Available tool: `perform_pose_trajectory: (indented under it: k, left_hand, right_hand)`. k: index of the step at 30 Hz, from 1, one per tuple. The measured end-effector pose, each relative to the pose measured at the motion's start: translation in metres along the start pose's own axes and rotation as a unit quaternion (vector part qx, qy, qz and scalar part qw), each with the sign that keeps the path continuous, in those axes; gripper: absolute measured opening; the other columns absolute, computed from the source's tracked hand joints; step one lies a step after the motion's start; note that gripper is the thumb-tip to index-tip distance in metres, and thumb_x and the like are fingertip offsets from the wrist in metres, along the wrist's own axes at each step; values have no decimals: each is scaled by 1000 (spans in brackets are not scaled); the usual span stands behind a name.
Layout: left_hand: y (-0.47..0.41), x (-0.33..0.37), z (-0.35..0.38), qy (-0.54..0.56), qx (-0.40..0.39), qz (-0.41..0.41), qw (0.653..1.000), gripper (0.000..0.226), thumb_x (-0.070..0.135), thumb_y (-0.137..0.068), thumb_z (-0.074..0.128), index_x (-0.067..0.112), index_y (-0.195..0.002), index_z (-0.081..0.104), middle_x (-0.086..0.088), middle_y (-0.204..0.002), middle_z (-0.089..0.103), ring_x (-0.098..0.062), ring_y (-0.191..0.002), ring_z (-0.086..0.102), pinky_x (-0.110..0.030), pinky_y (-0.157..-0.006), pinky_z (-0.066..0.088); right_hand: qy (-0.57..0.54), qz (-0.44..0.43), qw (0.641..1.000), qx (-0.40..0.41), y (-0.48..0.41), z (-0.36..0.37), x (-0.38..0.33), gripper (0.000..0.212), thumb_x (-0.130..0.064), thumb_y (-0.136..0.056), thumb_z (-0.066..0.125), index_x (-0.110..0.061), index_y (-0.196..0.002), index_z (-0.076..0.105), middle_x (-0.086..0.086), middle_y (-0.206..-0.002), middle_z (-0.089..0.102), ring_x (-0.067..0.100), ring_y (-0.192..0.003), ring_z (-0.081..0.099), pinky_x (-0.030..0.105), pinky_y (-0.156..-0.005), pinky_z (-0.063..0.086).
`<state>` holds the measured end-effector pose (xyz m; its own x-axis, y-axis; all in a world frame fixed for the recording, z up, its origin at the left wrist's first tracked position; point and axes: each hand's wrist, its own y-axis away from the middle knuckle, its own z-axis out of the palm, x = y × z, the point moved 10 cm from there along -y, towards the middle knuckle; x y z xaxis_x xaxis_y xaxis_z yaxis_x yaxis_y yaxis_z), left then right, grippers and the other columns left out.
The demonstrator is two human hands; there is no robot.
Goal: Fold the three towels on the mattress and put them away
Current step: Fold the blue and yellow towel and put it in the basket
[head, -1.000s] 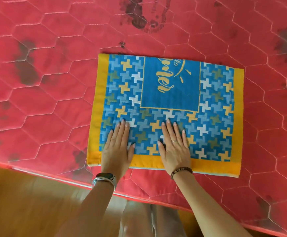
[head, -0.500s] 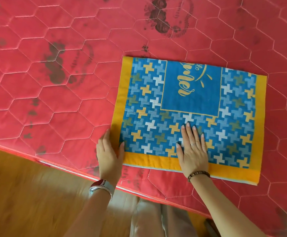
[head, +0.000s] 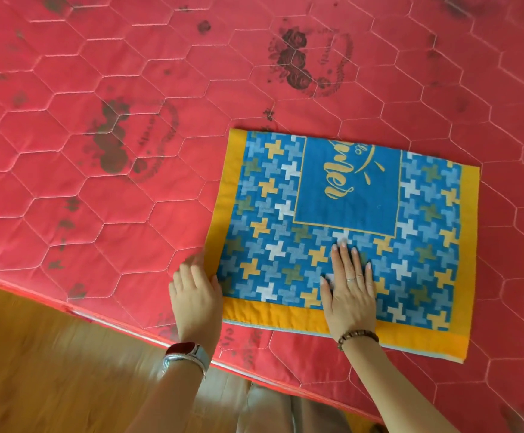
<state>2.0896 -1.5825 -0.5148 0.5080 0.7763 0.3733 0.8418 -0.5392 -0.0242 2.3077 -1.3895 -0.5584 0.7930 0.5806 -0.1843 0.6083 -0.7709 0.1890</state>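
Observation:
One folded towel [head: 363, 189], blue with a cross pattern and a yellow border, lies flat on the red quilted mattress [head: 129, 214] near its front edge. My right hand [head: 349, 289] presses flat on the towel's near part, fingers straight. My left hand [head: 196, 292] sits at the towel's near left corner, mostly on the mattress, with its thumb touching the yellow border. Whether its fingers reach under the edge is hidden. No other towel is in view.
The mattress's front edge [head: 113, 323] runs diagonally across the lower left, with wooden floor [head: 35, 370] below it. Dark printed marks [head: 304, 64] dot the mattress cover. My legs [head: 279, 410] show at the bottom.
My left hand slid off the towel leftward to its near left corner. My right hand stayed pressing on the towel. The camera view shifted so the towel sits further right.

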Motion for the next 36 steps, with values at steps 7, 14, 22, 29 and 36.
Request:
perform_pose_trajectory:
  k: [7,14,22,29,36]
  left_hand:
    - [-23,153,75,75,-109,249,959,52,11,-94,34,3,-145,45,-10,-155,39,-22,-146,30,-45,-119,23]
    - [-54,156,120,-74,-130,219,964,58,37,-103,28,13,-156,25,-4,-163,22,-18,-151,19,-45,-123,16]
    - [-97,103,97,-68,-62,52,994,68,43,-100,31,2,-154,24,-15,-161,24,-29,-149,23,-47,-122,15]
    - [-117,171,129,-92,-94,154,979,62,41,-101,25,14,-156,22,-5,-164,19,-21,-151,19,-47,-122,14]
    - [-124,161,124,-43,-93,96,990,63,41,-100,29,9,-154,28,-9,-162,23,-27,-150,22,-48,-121,17]
  right_hand:
    - [-22,-61,998,16,-73,-5,-47,56,-32,-100,26,-19,-154,14,-3,-162,10,15,-150,5,41,-120,7]
    - [-4,-51,999,-7,-110,-11,0,60,-46,-101,20,-25,-155,7,-9,-162,2,9,-149,-3,38,-122,0]
    - [14,63,998,17,-113,-38,110,65,-51,-99,12,-20,-155,6,-6,-163,0,10,-149,-5,38,-122,-3]
    - [12,-2,1000,7,-151,-41,107,60,-49,-100,19,-28,-155,7,-9,-163,-1,11,-150,-6,40,-122,0]
    - [-4,23,1000,0,-166,-55,119,61,-46,-100,19,-20,-155,7,-5,-162,1,12,-149,-5,38,-122,-5]
